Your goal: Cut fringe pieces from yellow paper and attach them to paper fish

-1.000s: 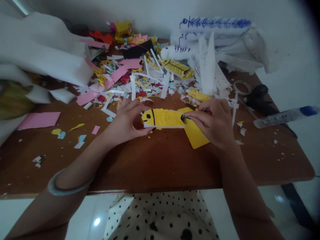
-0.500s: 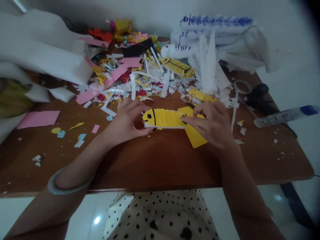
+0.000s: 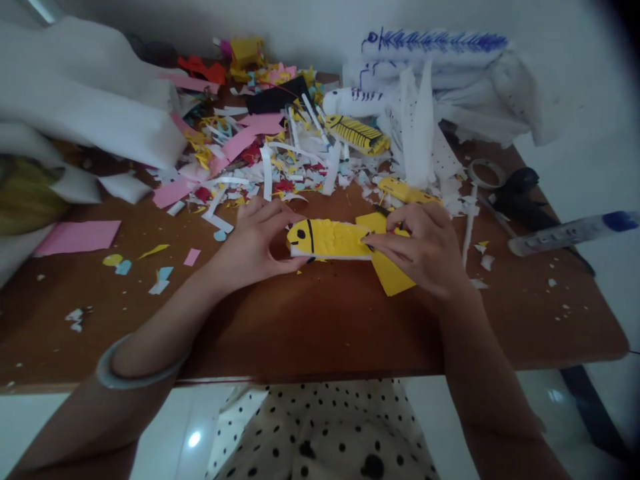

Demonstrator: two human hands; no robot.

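Only the right hand (image 3: 425, 250) has shifted in the last second: it has slid a little toward the yellow fish (image 3: 327, 240), and its fingertips now cover the dark fringe that showed at the tail end. The fish itself has barely moved and lies flat on the brown table (image 3: 320, 327), straight in front of the person. It is a long cut-out with a black eye, a mouth and a gill line at its head end, and a white edge along the near side. The left hand (image 3: 255, 243) is closed on the head end, with fingers curled over the far edge and the thumb at the near edge. The right hand is pinched together on the tail end; something dark sits between its fingers, but what it is cannot be made out. The two hands are apart, one at each end of the fish. Under the tail, and jutting toward the person, lies a loose yellow sheet (image 3: 393, 273). Beyond the fish is a heap of paper scraps (image 3: 280, 160), with a striped yellow fish (image 3: 356, 135) further back. Black scissors (image 3: 520, 193) and a blue-capped tube (image 3: 570, 233) lie well to the right of the fish, and a pink sheet (image 3: 77, 238) well to its left. The fish looks very light, soft and easily creased or torn, with a thin fringe. It is probably best held by gentle pinches at both ends or along its edges, kept flat.
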